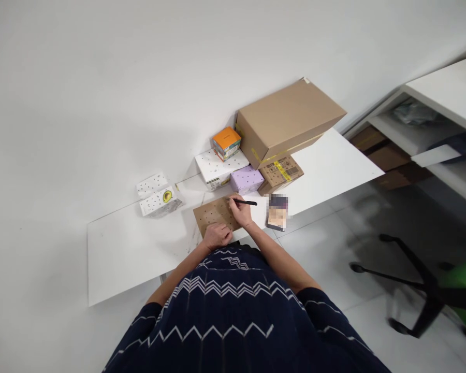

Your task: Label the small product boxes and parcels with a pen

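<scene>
In front of my body, a brown cardboard piece with small dark marks over its top lies at the table's near edge. I cannot tell whether it is a sheet or a flat box. My right hand rests on its right part with the fingers closed round a black pen. The pen's tip is near the cardboard's far right corner. Against the near side of the cardboard lies my left hand, its fingers curled in. No object shows in it. To the right of my right hand is a phone-like item, partly blurred out.
Behind stand a purple box, a taped brown box, a white box with an orange box on it, and a large carton. White avocado-print boxes stand left. A shelf and chair base are right.
</scene>
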Tool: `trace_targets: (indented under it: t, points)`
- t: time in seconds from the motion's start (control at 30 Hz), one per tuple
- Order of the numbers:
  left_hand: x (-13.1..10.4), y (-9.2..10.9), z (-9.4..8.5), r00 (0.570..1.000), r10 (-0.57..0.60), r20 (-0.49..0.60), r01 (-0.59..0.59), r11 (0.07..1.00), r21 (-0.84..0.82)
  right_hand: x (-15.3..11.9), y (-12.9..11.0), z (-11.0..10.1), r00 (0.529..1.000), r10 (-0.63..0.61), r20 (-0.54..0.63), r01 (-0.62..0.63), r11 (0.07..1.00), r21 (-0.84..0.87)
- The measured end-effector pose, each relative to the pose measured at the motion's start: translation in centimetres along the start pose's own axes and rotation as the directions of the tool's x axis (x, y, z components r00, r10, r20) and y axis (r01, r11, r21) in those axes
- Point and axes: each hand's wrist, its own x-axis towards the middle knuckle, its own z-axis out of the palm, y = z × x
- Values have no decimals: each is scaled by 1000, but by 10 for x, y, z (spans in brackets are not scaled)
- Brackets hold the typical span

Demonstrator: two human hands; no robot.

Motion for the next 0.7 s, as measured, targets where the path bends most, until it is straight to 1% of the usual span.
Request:
trace_targets:
  t: [0.07,0.13,0.2,0.23,0.27,0.3,0.33,0.37,0.4,0.43,0.57,0.7]
  points:
    - [0,0,-1,1000,-16,25,16,1000,-5,-3,-4,-14,994,74,-79,-70,996,52]
    - [0,0,-3,999,-24,41,24,1000,1,-5,-3,-36,976,124,-180,-111,991,79]
    - [1,0,-6,999,-11,31,11,1000,14,-8,5,-60,949,167,-266,-160,986,47]
    - [1,0,-7,1000,-1,17,1,1000,20,-10,11,-70,939,209,-274,-219,976,-7]
    - [1,0,-8,1000,8,-2,-8,1000,25,-12,18,-79,929,275,-249,-305,948,-90]
    - [2,-1,-10,1000,14,-25,-14,999,29,-15,25,-85,909,367,-199,-403,896,-188]
    - [2,-2,-11,999,17,-45,-16,999,32,-17,33,-89,870,475,-134,-493,820,-289]
    - [2,-4,-11,998,19,-64,-17,999,34,-19,41,-90,822,565,-70,-546,747,-379]
    - [3,-5,-11,997,23,-77,-20,999,34,-19,47,-89,791,610,-42,-570,709,-415]
    - [3,-7,-12,996,28,-86,-25,999,33,-19,54,-87,771,636,-29,-581,685,-439]
    - [4,-9,-12,995,42,-89,-39,998,40,-7,67,-73,765,643,-29,-583,674,-455]
    - [5,-8,-13,994,56,-94,-49,996,68,7,69,-65,769,639,-35,-582,677,-451]
